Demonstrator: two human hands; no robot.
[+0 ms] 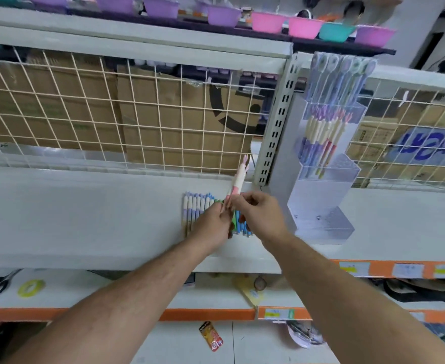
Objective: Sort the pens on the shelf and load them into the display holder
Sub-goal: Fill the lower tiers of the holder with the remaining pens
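Both hands meet over the white metal shelf (84, 211), near its right end. The left hand (210, 223) and right hand (259, 215) each have their fingers closed in a pinch on the lower end of a slim pink-and-cream plastic pen (238, 179), which tilts up toward the shelf's back edge. Under them lies a row of blue, white and green pens (196, 208), side by side. The clear acrylic tiered display holder (323, 187) stands to the right, its upper tiers part-filled.

To do this well, I judge one hand should release and the other carry the pen tip-down into the tier holding matching colours, lowering it straight without knocking its neighbours.
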